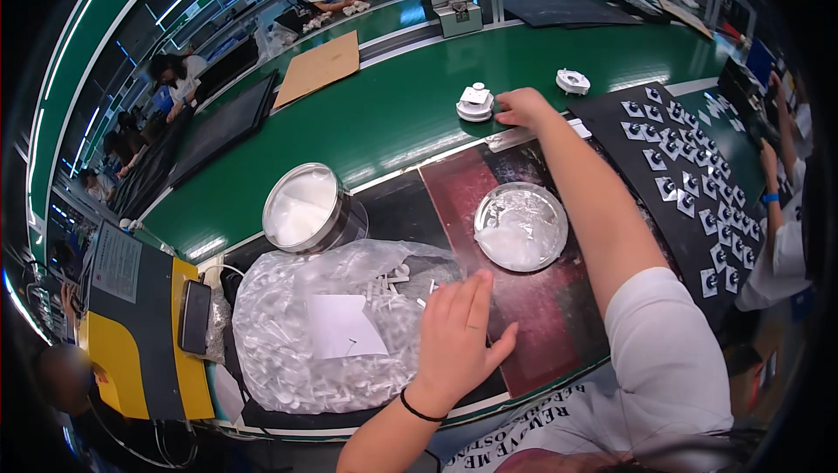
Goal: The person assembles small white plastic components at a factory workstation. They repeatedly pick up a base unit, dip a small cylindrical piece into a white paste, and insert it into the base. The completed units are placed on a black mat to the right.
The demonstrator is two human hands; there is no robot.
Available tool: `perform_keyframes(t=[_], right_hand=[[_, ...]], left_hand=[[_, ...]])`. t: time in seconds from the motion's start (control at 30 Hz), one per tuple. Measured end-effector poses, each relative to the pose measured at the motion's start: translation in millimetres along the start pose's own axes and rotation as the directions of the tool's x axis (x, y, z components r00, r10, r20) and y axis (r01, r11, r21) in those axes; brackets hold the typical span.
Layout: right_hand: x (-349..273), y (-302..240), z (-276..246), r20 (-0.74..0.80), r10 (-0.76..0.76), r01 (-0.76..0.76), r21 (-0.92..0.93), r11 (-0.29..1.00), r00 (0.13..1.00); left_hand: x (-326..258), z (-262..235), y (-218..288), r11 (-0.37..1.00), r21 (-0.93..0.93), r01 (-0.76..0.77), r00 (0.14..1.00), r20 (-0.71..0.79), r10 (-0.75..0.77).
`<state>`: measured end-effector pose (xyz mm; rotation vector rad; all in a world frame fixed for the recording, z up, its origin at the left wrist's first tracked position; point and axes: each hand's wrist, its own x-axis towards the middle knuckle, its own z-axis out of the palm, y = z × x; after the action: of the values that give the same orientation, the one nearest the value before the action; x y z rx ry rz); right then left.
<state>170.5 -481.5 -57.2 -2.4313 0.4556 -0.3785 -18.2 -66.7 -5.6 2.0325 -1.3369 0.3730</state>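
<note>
My right hand [526,109] reaches over the green work surface. Its slightly bent fingers end right beside a white round plastic part with a square piece on top [476,103]; whether they touch it I cannot tell. Lower down, my left hand [458,333] hovers at the right edge of a clear plastic bag [288,298] full of small white plastic pieces. The left fingers are stretched out, the thumb stands apart, and nothing is in them. A shallow round metal dish [521,242] with white material inside lies between the hands on a dark red board [463,202].
A metal tin [336,220] with white contents stands behind the bag. Another white part [573,82] sits farther right. A black sheet [611,106] carries several small square pieces. A yellow and grey machine [131,333] is at left, with a phone [195,316]. Co-workers sit around.
</note>
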Motion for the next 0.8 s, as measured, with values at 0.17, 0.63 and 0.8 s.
perform_keyframes(t=[0.17, 0.63, 0.8], right_hand=[[-34, -32, -46, -0.39, -0.035, -0.251, -0.654, 0.714, 0.92], [-50, -24, -72, -0.232, -0.094, -0.013, -0.422, 0.906, 0.968], [-47, -14, -64, -0.1, 0.018, -0.057, -0.405, 0.912, 0.995]], left_hand=[[-1, -7, 1, 0.999, 0.027, 0.03, 0.999, -0.035, -0.029], [-1, 0, 0, 1.0, 0.015, 0.013, 0.999, -0.03, -0.013], [0, 0, 0, 1.0, 0.01, 0.001, 1.0, -0.014, -0.001]])
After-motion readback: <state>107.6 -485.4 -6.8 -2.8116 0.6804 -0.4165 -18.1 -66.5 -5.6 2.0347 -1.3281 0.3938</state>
